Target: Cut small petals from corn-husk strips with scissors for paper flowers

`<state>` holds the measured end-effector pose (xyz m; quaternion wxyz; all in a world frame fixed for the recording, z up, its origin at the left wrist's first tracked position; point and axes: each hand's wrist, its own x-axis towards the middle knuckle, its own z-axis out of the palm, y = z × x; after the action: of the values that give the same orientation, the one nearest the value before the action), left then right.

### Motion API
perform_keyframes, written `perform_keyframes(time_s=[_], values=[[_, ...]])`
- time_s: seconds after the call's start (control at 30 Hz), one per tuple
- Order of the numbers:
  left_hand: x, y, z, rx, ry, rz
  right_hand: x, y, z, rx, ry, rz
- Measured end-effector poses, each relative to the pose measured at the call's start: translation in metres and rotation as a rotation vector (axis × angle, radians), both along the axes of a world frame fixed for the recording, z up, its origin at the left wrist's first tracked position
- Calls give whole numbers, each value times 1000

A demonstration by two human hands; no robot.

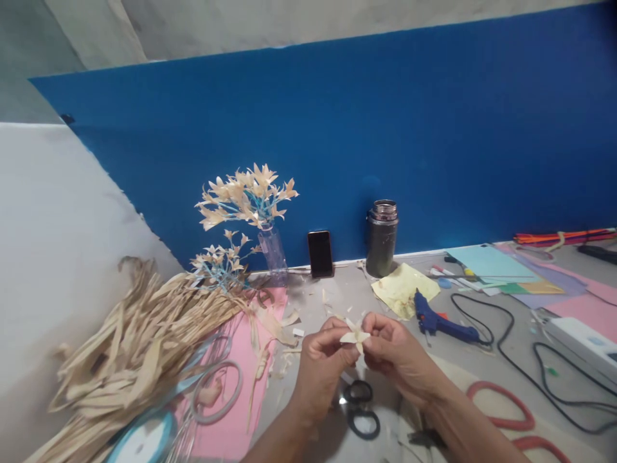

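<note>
1. The left hand (328,352) has thumb and fingers clamped on the cream, pointed-petal, papery flower (355,337), probably to steady its base.
2. The right hand (393,342) pinches its near side, likely to shape or set a petal; the 2 hands nearly meet.
3. The flower lies between both hands, above the grey desk (332,296), its open face tilted up toward the head. Petals splay around it, 1 pointing back at the person; the stem is hidden, so I cannot tell its long axis.
4. Black-handled scissors (362,426) lie below the hands, and the blue plastic glue gun (441,323) beyond the right hand's outer side, both seemingly for easy reach.
</note>
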<state>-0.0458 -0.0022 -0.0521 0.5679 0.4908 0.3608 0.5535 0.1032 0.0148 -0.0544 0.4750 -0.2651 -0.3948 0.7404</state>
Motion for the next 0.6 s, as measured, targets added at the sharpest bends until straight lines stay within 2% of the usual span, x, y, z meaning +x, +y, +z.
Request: perform_keyframes(time_s=[0.17, 0.27, 0.37, 0.47, 0.6], values=[[2, 1, -6, -5, -72, 0, 2, -2, -1, 82, -95, -36], [1, 1, -5, -52, -88, 33, 1, -3, 0, 111, -188, -83], [-8, 7, 3, -97, -150, 140, 1, -1, 3, 51, -266, -202], [-23, 20, 11, -35, -232, 299, 4, 4, 5, -25, -240, -313], [-42, 30, 21, 55, -269, 423, 12, 9, 7, -27, -223, -360]])
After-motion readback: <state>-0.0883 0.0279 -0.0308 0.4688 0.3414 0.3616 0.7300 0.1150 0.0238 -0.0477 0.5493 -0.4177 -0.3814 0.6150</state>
